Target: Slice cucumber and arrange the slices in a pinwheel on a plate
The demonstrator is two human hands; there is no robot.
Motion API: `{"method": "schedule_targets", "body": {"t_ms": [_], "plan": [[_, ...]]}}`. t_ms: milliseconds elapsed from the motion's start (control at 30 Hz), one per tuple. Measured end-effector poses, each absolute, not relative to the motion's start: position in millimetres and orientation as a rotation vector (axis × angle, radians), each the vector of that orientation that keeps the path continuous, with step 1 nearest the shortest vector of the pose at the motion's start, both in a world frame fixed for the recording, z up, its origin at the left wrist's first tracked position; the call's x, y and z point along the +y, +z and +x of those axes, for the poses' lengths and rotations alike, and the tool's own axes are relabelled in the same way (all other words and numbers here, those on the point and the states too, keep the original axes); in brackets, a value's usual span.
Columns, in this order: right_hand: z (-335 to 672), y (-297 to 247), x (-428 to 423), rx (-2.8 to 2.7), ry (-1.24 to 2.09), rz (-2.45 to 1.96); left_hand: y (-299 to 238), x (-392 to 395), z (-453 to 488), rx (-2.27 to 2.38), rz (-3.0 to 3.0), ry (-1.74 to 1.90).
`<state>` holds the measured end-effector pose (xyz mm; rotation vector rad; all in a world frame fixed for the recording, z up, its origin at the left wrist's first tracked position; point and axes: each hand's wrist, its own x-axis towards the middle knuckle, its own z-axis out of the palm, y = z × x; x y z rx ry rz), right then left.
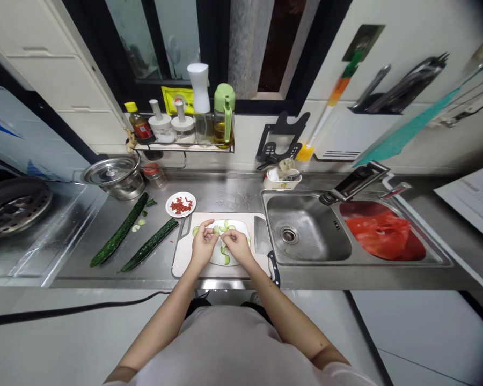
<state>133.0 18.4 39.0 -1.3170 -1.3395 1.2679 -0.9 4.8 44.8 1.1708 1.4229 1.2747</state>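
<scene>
A white plate (235, 259) with several thin green-rimmed cucumber slices (227, 259) sits on a pale cutting board (182, 256). Over its left side, my left hand (203, 245) is closed in a pinch on what looks like a pale green cucumber slice at the fingertips. My right hand (236, 247) faces it across the plate, thumb and fingers pressed together; what they hold is too small to make out. At the board's right end lies a kitchen knife (261, 235), its dark handle near the front edge.
Two whole-looking cucumbers (123, 230) (151, 245) lie left of the board, near a small dish (181, 195) of chopped red pieces. A lidded steel pot (123, 185) stands behind. To the right is a double sink (306, 257) with a red bag (380, 233). Bottles line a rack (185, 147).
</scene>
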Motion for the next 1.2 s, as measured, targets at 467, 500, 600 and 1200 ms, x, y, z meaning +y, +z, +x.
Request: {"method": "schedule_targets", "body": {"t_ms": [467, 500, 600, 1200], "plan": [[146, 30, 27, -1.467, 1.279, -1.353, 42, 4, 1, 1.356, 1.058, 1.269], [149, 29, 27, -1.511, 1.267, -1.363, 41, 4, 1, 1.363, 1.054, 1.262], [158, 27, 29, -1.696, 1.214, -1.403, 34, 1, -1, 1.423, 1.086, 1.212], [162, 21, 17, -2.400, 0.892, -1.641, 9, -18, 6, 1.796, 1.680, 0.398]]}}
